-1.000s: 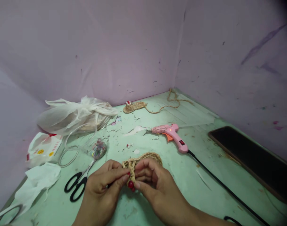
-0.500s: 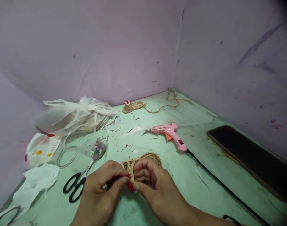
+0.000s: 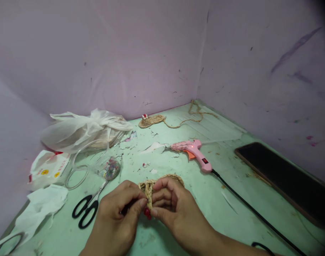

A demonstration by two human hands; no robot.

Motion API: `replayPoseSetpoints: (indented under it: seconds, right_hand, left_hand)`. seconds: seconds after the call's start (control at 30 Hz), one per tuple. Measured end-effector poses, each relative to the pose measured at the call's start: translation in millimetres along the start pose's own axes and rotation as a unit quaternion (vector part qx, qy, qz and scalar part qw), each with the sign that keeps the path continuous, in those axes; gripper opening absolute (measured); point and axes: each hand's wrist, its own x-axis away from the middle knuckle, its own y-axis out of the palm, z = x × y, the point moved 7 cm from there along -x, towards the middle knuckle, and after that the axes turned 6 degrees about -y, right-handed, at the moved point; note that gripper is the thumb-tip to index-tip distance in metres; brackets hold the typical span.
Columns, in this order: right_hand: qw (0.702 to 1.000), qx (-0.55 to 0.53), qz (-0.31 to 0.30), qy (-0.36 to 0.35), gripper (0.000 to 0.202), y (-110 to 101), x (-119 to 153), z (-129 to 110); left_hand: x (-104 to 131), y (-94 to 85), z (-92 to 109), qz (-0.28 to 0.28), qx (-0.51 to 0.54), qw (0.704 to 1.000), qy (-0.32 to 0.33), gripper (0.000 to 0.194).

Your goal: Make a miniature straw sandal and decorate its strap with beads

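Note:
A small braided straw sandal (image 3: pixel 148 193) is held low in the middle of the view, its far end showing behind my fingers. Red beads (image 3: pixel 147 213) sit at the near end of its strap. My left hand (image 3: pixel 118 213) pinches at the strap and beads from the left, thumb against forefinger. From the right, my right hand (image 3: pixel 175 209) grips the strap with its thumb beside the beads and its fingers curled over the sandal. Fingers hide much of the sole.
A pink glue gun (image 3: pixel 193 151) lies right of centre, its black cord running front right. Scissors (image 3: pixel 89 209), a bag of beads (image 3: pixel 111 169) and a plastic bag (image 3: pixel 84 129) are left. Another sandal (image 3: pixel 151 121) lies behind; a phone (image 3: pixel 282 181) is right.
The sandal has tilted slightly, and less of its far end shows. My left fingers have shifted a little, and fewer red beads are visible between my hands.

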Motion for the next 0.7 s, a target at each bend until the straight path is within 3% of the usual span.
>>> replayPoseSetpoints:
  seconds: [0.37,0.43,0.53,0.7]
  right_hand:
    - [1.000,-0.011,0.005,0.004,0.035,-3,0,-1]
    - [1.000,-0.016,0.006,0.005,0.037,-3,0,-2]
    - [1.000,-0.009,0.007,0.011,0.041,-4,-1,-4]
    - [1.000,0.013,-0.004,0.019,0.046,-7,-3,-4]
  left_hand:
    - [-1,3.1,-3,0.019,0.038,0.998,-0.050,0.017]
    - [-1,-2.3,-10,0.042,0.069,0.994,-0.077,0.011]
    - [-2,-14.0,-24,0.097,0.099,0.979,-0.147,0.018]
    - [-3,-1.7,-33,0.007,0.152,0.958,-0.244,0.030]
